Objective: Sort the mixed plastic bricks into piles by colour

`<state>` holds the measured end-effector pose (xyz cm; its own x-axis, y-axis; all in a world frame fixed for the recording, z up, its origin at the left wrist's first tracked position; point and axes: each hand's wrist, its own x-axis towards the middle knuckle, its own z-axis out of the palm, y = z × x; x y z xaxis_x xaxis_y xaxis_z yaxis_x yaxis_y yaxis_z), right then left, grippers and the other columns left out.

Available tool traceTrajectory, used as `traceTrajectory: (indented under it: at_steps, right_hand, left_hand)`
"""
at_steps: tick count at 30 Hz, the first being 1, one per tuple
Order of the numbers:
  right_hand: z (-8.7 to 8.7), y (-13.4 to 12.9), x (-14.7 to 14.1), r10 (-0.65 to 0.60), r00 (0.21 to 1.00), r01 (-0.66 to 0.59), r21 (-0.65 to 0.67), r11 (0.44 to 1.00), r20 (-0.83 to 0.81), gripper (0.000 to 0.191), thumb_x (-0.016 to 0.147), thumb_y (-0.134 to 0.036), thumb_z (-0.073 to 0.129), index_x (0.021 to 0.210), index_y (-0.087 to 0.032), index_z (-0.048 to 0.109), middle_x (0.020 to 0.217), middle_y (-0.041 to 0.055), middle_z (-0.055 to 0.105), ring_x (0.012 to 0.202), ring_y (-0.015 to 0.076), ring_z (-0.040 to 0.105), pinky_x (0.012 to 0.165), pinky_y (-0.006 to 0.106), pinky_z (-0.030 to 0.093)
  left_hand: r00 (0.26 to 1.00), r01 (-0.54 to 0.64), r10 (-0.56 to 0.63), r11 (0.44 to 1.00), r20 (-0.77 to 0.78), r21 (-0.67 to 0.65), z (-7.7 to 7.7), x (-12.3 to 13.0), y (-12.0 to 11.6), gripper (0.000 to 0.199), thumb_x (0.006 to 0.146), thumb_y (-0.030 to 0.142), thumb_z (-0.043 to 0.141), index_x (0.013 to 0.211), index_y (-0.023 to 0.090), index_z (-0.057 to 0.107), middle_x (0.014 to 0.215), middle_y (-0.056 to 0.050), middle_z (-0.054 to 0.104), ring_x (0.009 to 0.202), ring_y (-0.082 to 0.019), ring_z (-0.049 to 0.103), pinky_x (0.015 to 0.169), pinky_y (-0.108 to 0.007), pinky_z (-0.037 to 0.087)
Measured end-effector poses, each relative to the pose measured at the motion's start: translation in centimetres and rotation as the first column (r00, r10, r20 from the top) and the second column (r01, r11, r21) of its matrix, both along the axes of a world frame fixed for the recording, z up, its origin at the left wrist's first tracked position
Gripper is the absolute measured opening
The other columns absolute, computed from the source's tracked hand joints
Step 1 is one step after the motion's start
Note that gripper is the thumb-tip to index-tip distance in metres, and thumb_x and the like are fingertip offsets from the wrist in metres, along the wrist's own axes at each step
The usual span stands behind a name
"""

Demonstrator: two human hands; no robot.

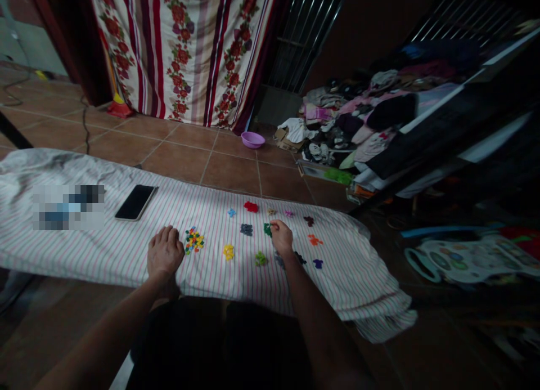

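Observation:
My left hand [165, 251] rests palm down on the striped cloth [126, 249], its fingers lying flat beside a mixed pile of small coloured pieces [194, 241]. Over the small dark green pile [267, 229], my right hand [282, 236] has its fingers pinched together; what they hold, if anything, is too small to make out. Around it lie separate piles: red [251, 207], grey [246, 229], yellow [228, 251], light green [260, 259], orange [314, 240], dark red [309, 221] and purple [318, 263]. My right wrist partly covers a bluish-grey pile [279, 259].
A phone [135, 202] lies on the cloth left of the piles. Beyond the cloth, a purple basin [252, 140] stands on the tiled floor before a floral curtain [181, 52]. Clothes [358, 108] are heaped at the back right.

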<state>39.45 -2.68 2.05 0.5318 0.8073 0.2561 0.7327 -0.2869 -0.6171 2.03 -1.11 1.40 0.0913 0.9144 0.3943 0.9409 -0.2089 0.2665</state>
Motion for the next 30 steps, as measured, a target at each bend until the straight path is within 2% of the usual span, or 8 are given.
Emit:
traceTrajectory:
  at_steps: [8, 13, 17, 20, 24, 27, 30]
  right_hand:
    - [-0.2, 0.4, 0.1, 0.034, 0.999, -0.034, -0.016, 0.999, 0.034, 0.023, 0.073, -0.017, 0.049, 0.08, -0.022, 0.07, 0.084, 0.0038, 0.071, 0.081, 0.0185, 0.064, 0.08, 0.03, 0.048]
    - [0.6, 0.1, 0.0, -0.002, 1.0, 0.002, 0.009, 1.0, 0.031, 0.028, 0.075, -0.016, 0.044, 0.08, -0.022, 0.071, 0.087, 0.0052, 0.072, 0.086, 0.0193, 0.064, 0.085, 0.032, 0.047]
    - [1.5, -0.2, -1.3, 0.016, 1.0, -0.016, 0.043, 0.999, 0.017, 0.03, 0.077, -0.018, 0.043, 0.087, -0.019, 0.072, 0.092, 0.0081, 0.072, 0.089, 0.0213, 0.064, 0.086, 0.034, 0.048]
    - [1.8, -0.3, -3.5, 0.107, 0.994, -0.106, 0.085, 0.991, -0.003, 0.03, 0.078, -0.02, 0.043, 0.089, -0.018, 0.072, 0.093, 0.0087, 0.072, 0.089, 0.0214, 0.065, 0.085, 0.034, 0.049]
    - [1.5, -0.3, -8.1, 0.272, 0.962, -0.266, 0.125, 0.956, -0.027, 0.028, 0.081, -0.021, 0.045, 0.09, -0.019, 0.071, 0.093, 0.0078, 0.071, 0.087, 0.02, 0.065, 0.083, 0.032, 0.05]
    - [1.2, -0.1, -12.1, 0.387, 0.921, -0.38, 0.098, 0.92, -0.054, 0.027, 0.084, -0.02, 0.046, 0.095, -0.019, 0.071, 0.095, 0.0069, 0.071, 0.085, 0.0183, 0.064, 0.08, 0.03, 0.05]
    - [1.1, 0.0, -15.6, 0.515, 0.855, -0.514, 0.034, 0.857, -0.053, 0.026, 0.086, -0.018, 0.047, 0.098, -0.022, 0.07, 0.095, 0.0043, 0.07, 0.087, 0.0163, 0.063, 0.082, 0.028, 0.049]
  left_hand:
    - [1.0, -0.003, 0.003, 1.0, -0.027, 0.021, -0.1, -0.1, 0.1, 0.032, 0.084, 0.021, 0.042, 0.11, 0.017, 0.06, 0.128, -0.014, 0.06, 0.121, -0.028, 0.05, 0.1, -0.044, 0.038]
    - [0.999, 0.001, 0.0, 1.0, -0.044, 0.023, -0.1, -0.1, 0.1, 0.031, 0.085, 0.021, 0.04, 0.109, 0.015, 0.059, 0.128, -0.014, 0.059, 0.121, -0.029, 0.05, 0.099, -0.043, 0.038]
    - [1.0, 0.0, 0.001, 1.0, -0.031, 0.018, -0.1, -0.1, 0.1, 0.032, 0.085, 0.021, 0.04, 0.109, 0.015, 0.059, 0.127, -0.015, 0.059, 0.121, -0.029, 0.05, 0.099, -0.044, 0.038]
    - [1.0, 0.006, -0.006, 1.0, -0.017, 0.008, -0.1, -0.2, 0.1, 0.032, 0.085, 0.02, 0.04, 0.11, 0.015, 0.059, 0.128, -0.015, 0.059, 0.122, -0.029, 0.049, 0.1, -0.044, 0.037]
    - [1.0, 0.009, -0.009, 1.0, -0.008, -0.008, -0.3, -0.2, 0.2, 0.034, 0.084, 0.019, 0.04, 0.112, 0.014, 0.059, 0.129, -0.016, 0.058, 0.124, -0.028, 0.048, 0.102, -0.044, 0.036]
    - [1.0, 0.009, -0.009, 1.0, -0.008, -0.008, -0.3, -0.2, 0.2, 0.034, 0.084, 0.018, 0.041, 0.113, 0.014, 0.059, 0.13, -0.016, 0.058, 0.125, -0.028, 0.048, 0.104, -0.044, 0.035]
    - [1.0, 0.015, -0.015, 1.0, -0.021, 0.002, -0.4, -0.2, 0.2, 0.034, 0.084, 0.018, 0.041, 0.113, 0.014, 0.059, 0.13, -0.015, 0.058, 0.125, -0.028, 0.048, 0.104, -0.043, 0.035]
